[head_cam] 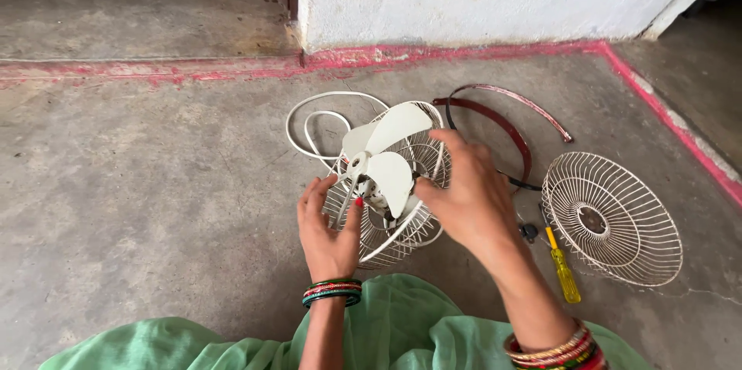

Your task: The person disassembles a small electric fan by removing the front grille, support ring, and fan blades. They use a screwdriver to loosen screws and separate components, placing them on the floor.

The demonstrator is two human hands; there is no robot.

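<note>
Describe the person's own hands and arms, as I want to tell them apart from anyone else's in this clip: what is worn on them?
Both forearms are bare, with no sleeves. The left hand has red-painted nails and a stack of green, red and gold bangles at the wrist. The right hand has a similar stack of gold, red and green bangles. No rings or watch are visible.
</note>
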